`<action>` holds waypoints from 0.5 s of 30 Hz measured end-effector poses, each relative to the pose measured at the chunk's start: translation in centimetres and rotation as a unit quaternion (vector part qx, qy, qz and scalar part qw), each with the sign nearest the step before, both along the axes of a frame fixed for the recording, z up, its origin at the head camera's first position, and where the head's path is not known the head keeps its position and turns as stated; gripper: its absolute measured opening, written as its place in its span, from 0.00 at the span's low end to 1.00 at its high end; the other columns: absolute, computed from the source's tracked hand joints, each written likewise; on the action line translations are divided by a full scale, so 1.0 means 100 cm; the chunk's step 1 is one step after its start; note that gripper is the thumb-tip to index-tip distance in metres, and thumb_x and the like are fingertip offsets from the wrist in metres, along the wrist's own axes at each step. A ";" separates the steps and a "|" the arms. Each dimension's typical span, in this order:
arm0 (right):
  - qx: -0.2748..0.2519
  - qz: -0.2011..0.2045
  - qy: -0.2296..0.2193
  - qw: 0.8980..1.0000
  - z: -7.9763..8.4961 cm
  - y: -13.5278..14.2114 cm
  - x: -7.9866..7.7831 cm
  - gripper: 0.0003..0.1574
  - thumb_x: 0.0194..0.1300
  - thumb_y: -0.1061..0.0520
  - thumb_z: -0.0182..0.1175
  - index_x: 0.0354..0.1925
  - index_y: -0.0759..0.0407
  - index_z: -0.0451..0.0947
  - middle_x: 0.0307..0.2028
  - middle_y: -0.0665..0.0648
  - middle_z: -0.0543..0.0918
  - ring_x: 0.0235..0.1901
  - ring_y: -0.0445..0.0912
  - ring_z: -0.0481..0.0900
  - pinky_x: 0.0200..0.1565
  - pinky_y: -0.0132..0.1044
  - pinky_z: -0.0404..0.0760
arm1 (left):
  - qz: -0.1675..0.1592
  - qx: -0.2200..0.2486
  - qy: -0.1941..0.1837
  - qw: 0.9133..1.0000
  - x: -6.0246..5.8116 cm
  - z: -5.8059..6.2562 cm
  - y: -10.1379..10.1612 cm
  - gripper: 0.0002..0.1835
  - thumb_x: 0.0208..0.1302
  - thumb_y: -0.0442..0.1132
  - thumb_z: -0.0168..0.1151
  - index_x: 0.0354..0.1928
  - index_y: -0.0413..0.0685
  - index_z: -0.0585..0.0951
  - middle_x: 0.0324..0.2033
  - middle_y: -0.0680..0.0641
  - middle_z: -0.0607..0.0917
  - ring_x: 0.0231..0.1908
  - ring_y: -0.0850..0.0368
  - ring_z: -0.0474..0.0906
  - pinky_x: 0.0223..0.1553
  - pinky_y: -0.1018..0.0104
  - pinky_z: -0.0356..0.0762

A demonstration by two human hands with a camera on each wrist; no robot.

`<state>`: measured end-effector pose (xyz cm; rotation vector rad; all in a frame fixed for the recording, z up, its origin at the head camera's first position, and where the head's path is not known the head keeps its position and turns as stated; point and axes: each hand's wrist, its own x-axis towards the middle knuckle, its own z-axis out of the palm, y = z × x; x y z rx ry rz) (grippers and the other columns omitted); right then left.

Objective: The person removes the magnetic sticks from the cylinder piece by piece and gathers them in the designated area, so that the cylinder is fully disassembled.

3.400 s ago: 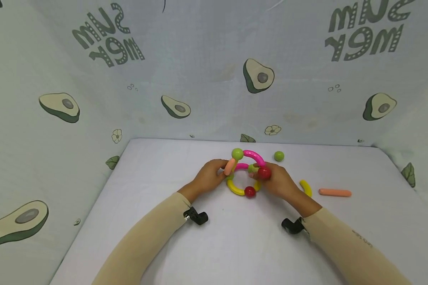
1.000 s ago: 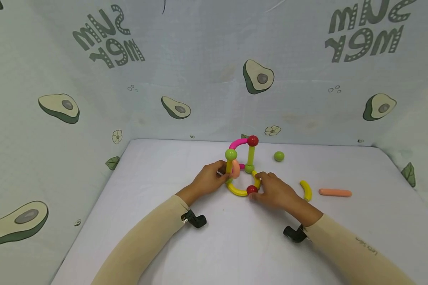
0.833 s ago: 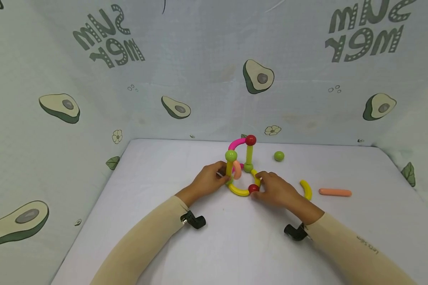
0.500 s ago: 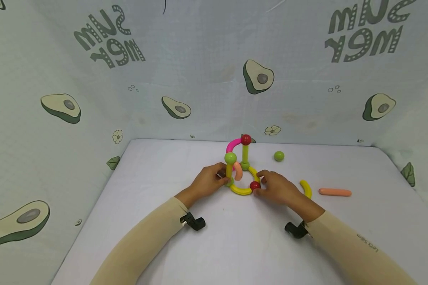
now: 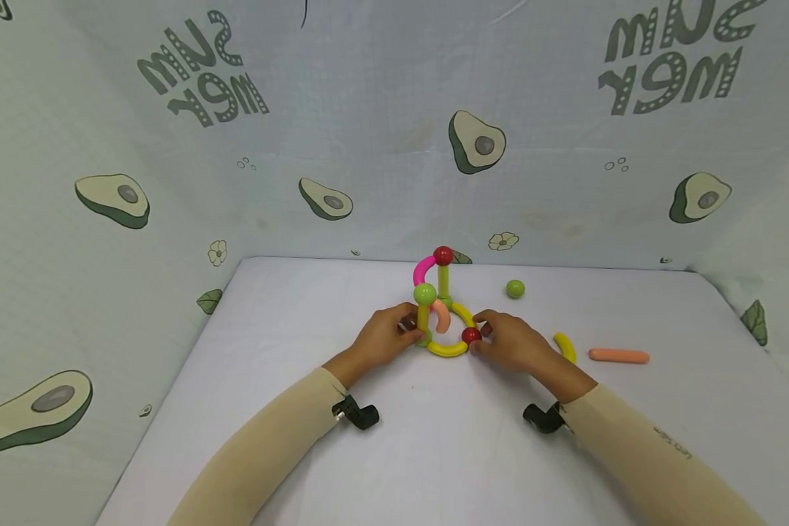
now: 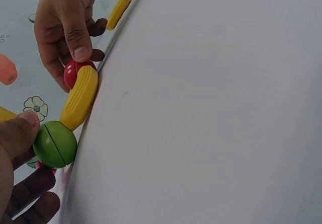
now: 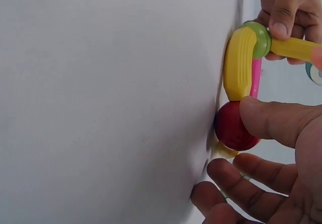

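Note:
A ball-and-stick building toy stands on the table, with a ring of curved yellow sticks [image 5: 448, 351] at its base. My left hand [image 5: 384, 337] grips its near left corner, thumb where the lower green ball [image 6: 55, 144] meets an upright yellow stick [image 7: 294, 48]. With thumb and fingers my right hand [image 5: 513, 342] holds the base's red ball [image 7: 234, 127]. An upper green ball [image 5: 424, 294] tops the yellow upright, and a curved peach stick [image 5: 442, 317] hangs from it. Behind, a lime upright [image 5: 443, 281] carries another red ball [image 5: 443, 256], joined to a curved pink stick [image 5: 422, 271].
A loose green ball [image 5: 516, 288] lies behind my right hand. To the right are a curved yellow stick [image 5: 566, 348], close by my right wrist, and a straight peach stick [image 5: 619, 356]. A printed cloth [image 5: 394, 131] hangs behind the white table [image 5: 394, 467].
My right hand has gone from the upper red ball down to the base's red ball. The toy has turned: its rear upright shifted left, the base's red ball right and back. My left hand stays.

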<state>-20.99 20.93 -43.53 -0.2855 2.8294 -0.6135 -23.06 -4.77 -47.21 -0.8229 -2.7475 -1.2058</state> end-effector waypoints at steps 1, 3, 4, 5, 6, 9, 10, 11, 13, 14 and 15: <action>-0.001 -0.001 0.000 1.000 0.000 0.000 -0.001 0.35 0.67 0.54 0.69 0.66 0.65 0.72 0.47 0.62 0.83 0.43 0.54 0.80 0.48 0.54 0.82 | 0.000 -0.001 0.001 1.000 0.001 0.000 0.000 0.17 0.66 0.38 0.72 0.54 0.46 0.81 0.41 0.52 0.87 0.41 0.61 0.82 0.42 0.71 0.80; -0.001 -0.002 0.000 1.000 0.000 0.000 -0.002 0.34 0.67 0.54 0.69 0.66 0.66 0.72 0.47 0.63 0.83 0.43 0.54 0.80 0.48 0.54 0.82 | 0.000 -0.003 0.004 1.000 0.002 0.001 0.000 0.17 0.66 0.39 0.72 0.54 0.46 0.81 0.41 0.52 0.87 0.41 0.61 0.82 0.42 0.71 0.80; -0.002 -0.002 0.001 1.000 0.001 0.000 -0.002 0.34 0.67 0.55 0.69 0.66 0.66 0.72 0.47 0.63 0.83 0.44 0.54 0.80 0.48 0.54 0.82 | 0.000 -0.005 0.004 1.000 0.002 0.002 0.001 0.17 0.66 0.39 0.72 0.54 0.46 0.81 0.41 0.52 0.87 0.41 0.60 0.82 0.42 0.71 0.80; -0.002 -0.001 0.001 1.000 0.000 0.000 -0.002 0.34 0.68 0.55 0.68 0.66 0.66 0.72 0.47 0.63 0.83 0.44 0.54 0.80 0.48 0.55 0.82 | 0.001 -0.006 0.004 1.000 0.003 0.002 0.001 0.17 0.66 0.39 0.72 0.55 0.46 0.81 0.41 0.52 0.87 0.41 0.61 0.82 0.42 0.71 0.80; -0.002 -0.001 0.001 1.000 0.000 0.000 -0.003 0.34 0.68 0.55 0.68 0.66 0.66 0.72 0.47 0.63 0.83 0.44 0.54 0.80 0.48 0.55 0.82 | 0.002 -0.008 0.004 1.000 0.003 0.003 0.001 0.17 0.66 0.39 0.72 0.55 0.46 0.81 0.42 0.52 0.87 0.41 0.61 0.82 0.42 0.70 0.80; -0.002 0.000 0.001 1.000 0.000 0.000 -0.003 0.34 0.68 0.55 0.68 0.66 0.65 0.72 0.48 0.63 0.83 0.45 0.55 0.80 0.49 0.55 0.82 | 0.005 -0.011 0.003 1.000 0.004 0.003 0.000 0.17 0.67 0.40 0.72 0.55 0.46 0.81 0.42 0.53 0.87 0.41 0.61 0.81 0.42 0.70 0.80; -0.001 -0.001 0.002 1.000 0.000 0.000 -0.003 0.34 0.68 0.55 0.68 0.67 0.65 0.72 0.48 0.64 0.83 0.46 0.56 0.80 0.49 0.56 0.82 | 0.006 -0.011 0.002 1.000 0.004 0.003 0.000 0.18 0.67 0.40 0.72 0.55 0.46 0.81 0.43 0.53 0.87 0.42 0.61 0.81 0.43 0.70 0.80; -0.001 -0.002 0.003 1.000 0.000 0.000 -0.003 0.34 0.68 0.54 0.68 0.67 0.66 0.72 0.49 0.64 0.83 0.47 0.56 0.80 0.50 0.57 0.81 | 0.008 -0.011 0.002 1.000 0.004 0.003 0.000 0.18 0.67 0.41 0.72 0.56 0.46 0.81 0.44 0.53 0.87 0.42 0.61 0.81 0.43 0.70 0.80; -0.003 -0.005 0.009 1.000 0.002 -0.001 -0.002 0.35 0.68 0.53 0.68 0.67 0.66 0.71 0.52 0.66 0.82 0.49 0.58 0.80 0.51 0.58 0.81 | 0.012 -0.011 0.003 1.000 0.006 0.004 -0.001 0.20 0.67 0.42 0.72 0.58 0.46 0.80 0.46 0.53 0.87 0.43 0.60 0.81 0.44 0.69 0.80; -0.006 -0.005 0.015 1.000 0.003 -0.002 -0.001 0.35 0.68 0.53 0.67 0.67 0.66 0.71 0.53 0.67 0.81 0.50 0.59 0.80 0.51 0.58 0.81 | 0.016 -0.010 0.005 1.000 0.006 0.005 -0.002 0.22 0.66 0.43 0.72 0.59 0.46 0.80 0.46 0.53 0.87 0.44 0.60 0.81 0.44 0.68 0.80; -0.011 -0.006 0.024 1.000 0.005 -0.003 0.001 0.35 0.69 0.52 0.67 0.68 0.66 0.71 0.54 0.67 0.81 0.51 0.60 0.79 0.52 0.59 0.81 | 0.021 -0.009 0.009 1.000 0.008 0.006 -0.003 0.24 0.66 0.44 0.73 0.60 0.46 0.79 0.47 0.52 0.86 0.44 0.59 0.82 0.44 0.67 0.80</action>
